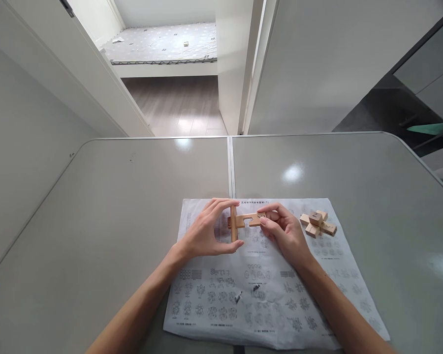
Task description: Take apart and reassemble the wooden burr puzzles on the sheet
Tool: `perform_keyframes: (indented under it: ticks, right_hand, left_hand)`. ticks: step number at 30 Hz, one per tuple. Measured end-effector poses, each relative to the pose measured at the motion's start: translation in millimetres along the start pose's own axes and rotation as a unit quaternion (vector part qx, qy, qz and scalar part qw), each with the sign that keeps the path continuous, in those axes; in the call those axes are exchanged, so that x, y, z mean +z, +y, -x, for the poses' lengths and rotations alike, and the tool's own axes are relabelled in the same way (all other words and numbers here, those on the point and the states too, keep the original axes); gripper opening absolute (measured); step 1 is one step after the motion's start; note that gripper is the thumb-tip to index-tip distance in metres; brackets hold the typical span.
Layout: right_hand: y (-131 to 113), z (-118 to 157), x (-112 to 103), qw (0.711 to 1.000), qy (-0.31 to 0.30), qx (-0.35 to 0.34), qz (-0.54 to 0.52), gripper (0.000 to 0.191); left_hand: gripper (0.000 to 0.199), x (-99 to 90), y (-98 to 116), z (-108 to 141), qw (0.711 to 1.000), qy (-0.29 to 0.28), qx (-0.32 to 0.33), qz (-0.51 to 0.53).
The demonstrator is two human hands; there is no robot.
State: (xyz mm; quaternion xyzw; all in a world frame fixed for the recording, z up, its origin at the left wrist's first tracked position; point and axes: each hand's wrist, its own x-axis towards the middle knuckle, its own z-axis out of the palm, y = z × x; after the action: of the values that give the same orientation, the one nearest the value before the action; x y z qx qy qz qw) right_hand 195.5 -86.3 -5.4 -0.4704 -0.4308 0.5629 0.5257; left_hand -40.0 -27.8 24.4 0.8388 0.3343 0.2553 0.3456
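My left hand grips an upright wooden puzzle piece by its two ends, thumb below and fingers above. A second wooden puzzle piece, with a notch cut in its lower edge, lies crosswise to it and meets it near its middle. My right hand pinches the right end of this notched piece between thumb and fingers; dark marks show there. Both pieces are over a printed instruction sheet. Right of my right hand sits a wooden cross-shaped puzzle of several interlocked pieces with marks on their faces.
The sheet, torn in two small spots, lies on a grey folding table with a seam down its middle. Beyond the far edge are an open doorway and a bed. Walls stand on both sides.
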Motion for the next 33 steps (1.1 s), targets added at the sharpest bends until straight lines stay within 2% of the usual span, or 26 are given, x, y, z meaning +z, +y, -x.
perform_keyframes:
  ticks: [33]
  right_hand:
    - [-2.3,0.1,1.0,1.000,0.010,-0.003,0.008,0.011]
  left_hand:
    - [0.075,0.0,0.5,-0.4,1.000,-0.005,-0.019,-0.004]
